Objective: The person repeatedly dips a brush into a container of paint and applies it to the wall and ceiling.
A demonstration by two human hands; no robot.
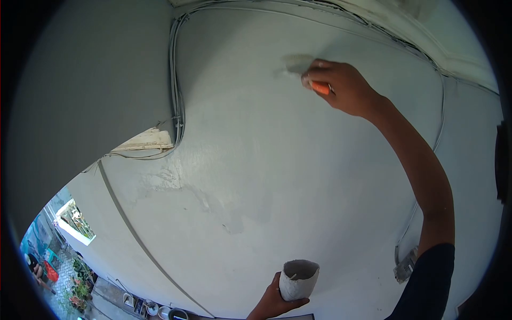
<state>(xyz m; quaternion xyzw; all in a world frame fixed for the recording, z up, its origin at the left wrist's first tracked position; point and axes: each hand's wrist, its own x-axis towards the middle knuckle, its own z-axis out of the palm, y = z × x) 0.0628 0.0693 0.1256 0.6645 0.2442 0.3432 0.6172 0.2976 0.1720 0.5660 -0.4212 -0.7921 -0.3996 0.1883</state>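
My right hand (346,85), raised high with the arm stretched out, is closed around the orange handle of a paintbrush (321,87). The brush's head is blurred and lies close against the pale wall (266,144), beside a darker smudge or shadow. Low in the view, my left hand (274,300) wraps around a whitish cup (300,287) with a rough, paint-coated outside. The cup is held upright, its mouth facing me, and a thin pale stick-like piece shows inside.
Grey cables (173,69) run along the wall's left and top edges. A patch of rough, peeling paint (170,178) marks the wall at left. An electrical box (406,265) hangs near my right elbow. Far below left are plants (80,288), buckets (177,314) and a person (37,269).
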